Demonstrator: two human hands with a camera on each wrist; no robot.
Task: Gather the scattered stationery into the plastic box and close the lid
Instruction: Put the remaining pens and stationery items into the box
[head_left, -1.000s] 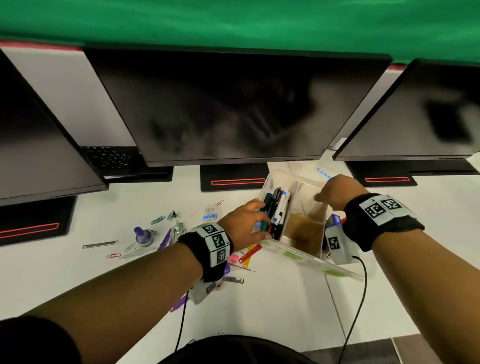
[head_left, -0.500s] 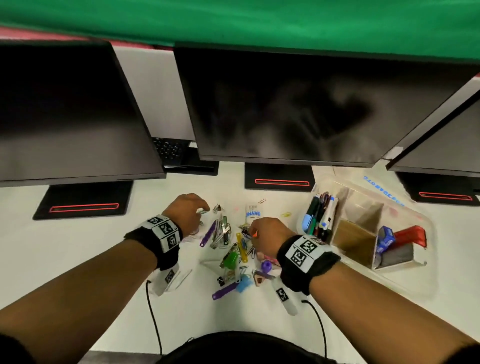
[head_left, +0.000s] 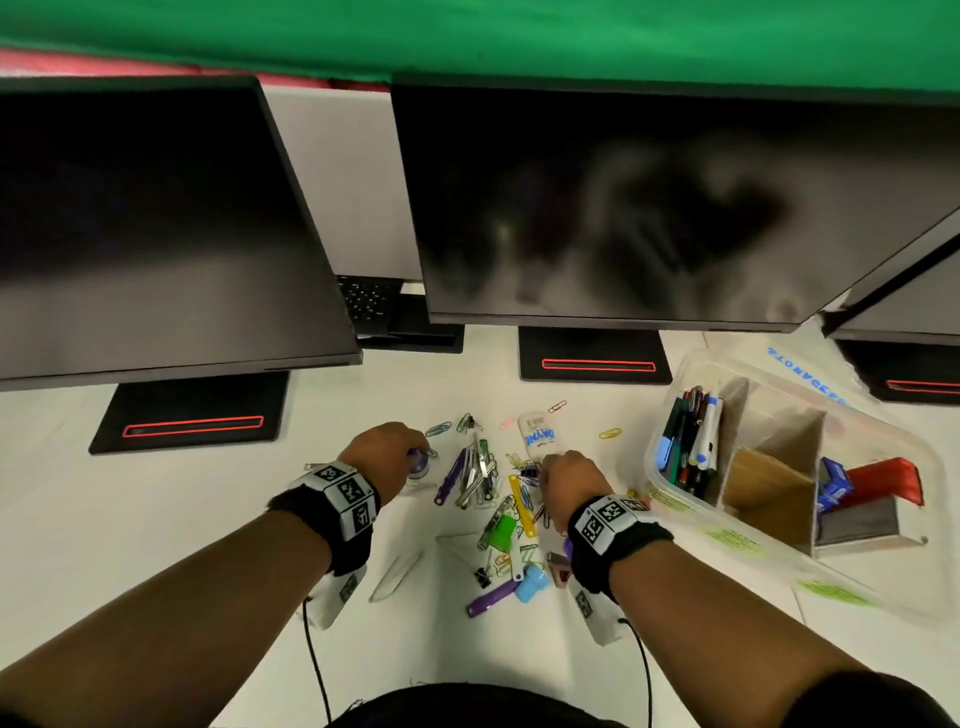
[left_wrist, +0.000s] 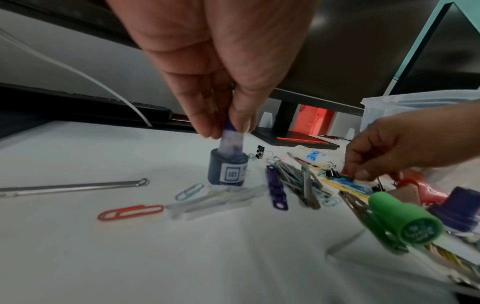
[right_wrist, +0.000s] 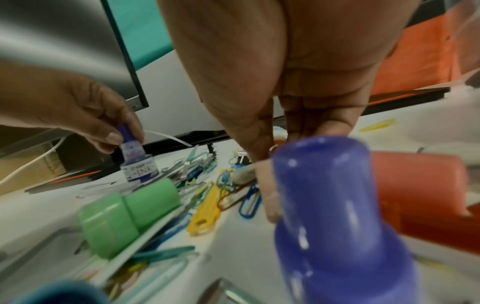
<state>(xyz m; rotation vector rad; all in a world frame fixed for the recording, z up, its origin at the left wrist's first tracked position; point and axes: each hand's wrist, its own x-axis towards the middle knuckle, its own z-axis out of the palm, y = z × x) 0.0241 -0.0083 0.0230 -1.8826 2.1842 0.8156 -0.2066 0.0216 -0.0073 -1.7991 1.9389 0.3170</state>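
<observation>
1. Stationery (head_left: 498, 499) lies scattered on the bench (head_left: 156, 519), left of the open box (head_left: 883, 467).
2. Left hand (head_left: 382, 457) pinches the upright ink bottle (left_wrist: 228, 168) by its cap.
3. Right hand (head_left: 569, 480) pinches small items in the pile; which ones is unclear.

Clips (head_left: 496, 499) lie left of box (head_left: 675, 483), seemingly apart

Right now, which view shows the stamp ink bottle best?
The left wrist view: the stamp ink bottle stands upright, the left hand pinching its cap. The right wrist view shows it smaller but with its label readable. In the head view the hand mostly hides it.
</observation>
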